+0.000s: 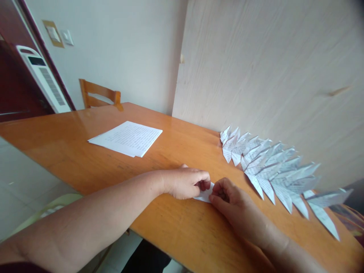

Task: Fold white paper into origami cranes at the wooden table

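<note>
Close to the table's front edge, a small piece of folded white paper (204, 196) lies between my two hands. My left hand (187, 182) rests over its left part with the fingers curled down onto it. From the right, my right hand (231, 199) pinches the paper's right end between thumb and fingers. Most of the paper is hidden under the fingers, so its exact shape cannot be made out. To the right stand rows of folded paper pieces (264, 159) with pointed tips, made from sheets with writing on them.
A stack of written paper sheets (127, 138) lies on the wooden table (99, 167), left of centre. Behind the table are a wooden chair (101, 93) and a pale wood-grained panel (256, 68). A white heater-like appliance (45, 79) stands at the far left.
</note>
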A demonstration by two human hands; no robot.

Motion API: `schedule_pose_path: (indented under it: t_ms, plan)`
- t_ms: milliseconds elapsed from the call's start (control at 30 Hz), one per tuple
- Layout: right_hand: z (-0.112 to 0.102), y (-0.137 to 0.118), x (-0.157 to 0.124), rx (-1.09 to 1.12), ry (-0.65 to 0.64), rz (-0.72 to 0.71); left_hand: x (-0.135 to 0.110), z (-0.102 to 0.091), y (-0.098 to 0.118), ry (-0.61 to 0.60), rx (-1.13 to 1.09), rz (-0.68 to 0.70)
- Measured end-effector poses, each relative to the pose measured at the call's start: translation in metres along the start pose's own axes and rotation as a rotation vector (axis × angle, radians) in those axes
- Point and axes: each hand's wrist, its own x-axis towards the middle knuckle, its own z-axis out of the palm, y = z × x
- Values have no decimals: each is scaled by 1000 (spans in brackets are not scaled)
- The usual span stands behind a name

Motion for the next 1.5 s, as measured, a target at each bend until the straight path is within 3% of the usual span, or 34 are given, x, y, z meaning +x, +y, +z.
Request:
schedule_pose_path:
  t_ms: [333,800,1500]
  plan:
    - [2,-2,6,-70,-41,37,0,-2,-12,-29,92,124]
    - [-3,-2,22,-139,-167,126,-5,-10,-5,-88,185,111]
    - [-5,-7,25,-163,-225,162,-4,-10,-4,-127,157,48]
